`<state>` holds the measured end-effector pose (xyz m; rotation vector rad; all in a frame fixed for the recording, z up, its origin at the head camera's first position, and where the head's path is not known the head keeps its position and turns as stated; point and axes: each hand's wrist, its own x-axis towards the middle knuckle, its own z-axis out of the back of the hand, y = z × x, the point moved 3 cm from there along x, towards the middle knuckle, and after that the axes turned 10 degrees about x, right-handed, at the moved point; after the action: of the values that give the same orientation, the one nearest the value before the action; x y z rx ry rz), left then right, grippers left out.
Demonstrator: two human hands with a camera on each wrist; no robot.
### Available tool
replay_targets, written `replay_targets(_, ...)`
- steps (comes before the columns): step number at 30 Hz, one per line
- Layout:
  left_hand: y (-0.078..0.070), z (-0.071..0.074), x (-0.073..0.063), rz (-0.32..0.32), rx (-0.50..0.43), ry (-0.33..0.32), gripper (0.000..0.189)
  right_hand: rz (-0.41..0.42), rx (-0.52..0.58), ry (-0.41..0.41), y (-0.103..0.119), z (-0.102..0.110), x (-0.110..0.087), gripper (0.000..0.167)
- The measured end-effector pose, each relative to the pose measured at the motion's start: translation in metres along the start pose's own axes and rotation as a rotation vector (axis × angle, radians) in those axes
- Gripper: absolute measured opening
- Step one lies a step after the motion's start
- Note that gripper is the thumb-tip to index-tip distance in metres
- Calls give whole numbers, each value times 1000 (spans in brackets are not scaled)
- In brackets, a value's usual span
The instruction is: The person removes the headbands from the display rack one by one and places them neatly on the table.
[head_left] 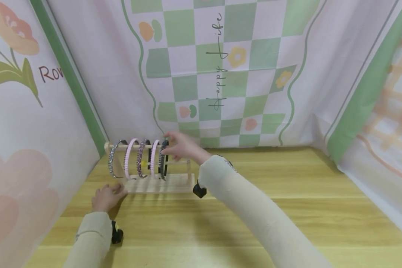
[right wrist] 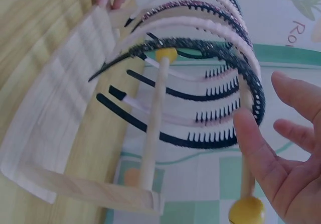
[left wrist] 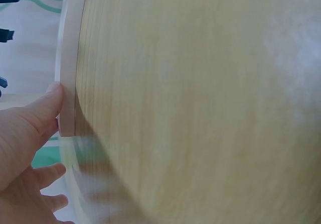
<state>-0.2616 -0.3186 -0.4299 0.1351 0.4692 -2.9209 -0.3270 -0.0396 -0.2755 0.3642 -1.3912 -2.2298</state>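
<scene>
one hand, the left (head_left: 107, 197), rests at the near left corner of the wooden stand (head_left: 174, 182), thumb against the base edge and the other fingers loosely spread; it seems to be steadying it. along the upper rail (head_left: 121, 147), from the left, hang a silver headband (head_left: 111, 160), a pink headband (head_left: 126, 160), a purple headband (head_left: 139, 160), a paler pink headband (head_left: 153, 160) and, last in the row, a black headband (head_left: 162, 163), the one being worked on. the right hand (head_left: 185, 146) is at the top of the black one, fingers spread apart, thumb tip at the band and apparently touching; no pinch shows. the step in hand looks like hanging or adjusting that band, but which of the two i cannot tell. the next move probably calls for a light touch, so that its paler pink neighbour isn't knocked along. a yellow knob (right wrist: 247, 211) at the rail's right end would be in the way of any band going on or off, and the lower rod (head_left: 177, 162) could catch a band's tips. further right, a sleeve (head_left: 254, 203) crosses above the table (head_left: 305, 186), and a green-edged curtain (head_left: 358, 123) closes off that side.
</scene>
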Motion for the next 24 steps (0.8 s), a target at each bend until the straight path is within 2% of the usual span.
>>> replay_targets(5, 0, 0, 0, -5, -2, 1, 71, -13, 16, 1, -2, -10, 2, 66)
replay_targets(10, -2, 1, -2, -1, -12, 6, 69, -22, 34, 6, -3, -16, 4, 63)
replay_targets(14, -4, 3, -5, 2, -7, 5, 68, -23, -4, -3, -4, -21, 7, 61)
replay_targets(19, -5, 4, -6, 5, -10, 7, 68, -34, -40, -22, -5, -23, 9, 59)
replay_targets(24, -4, 2, -5, 10, -12, 7, 68, -30, -24, -32, -5, -21, 9, 56)
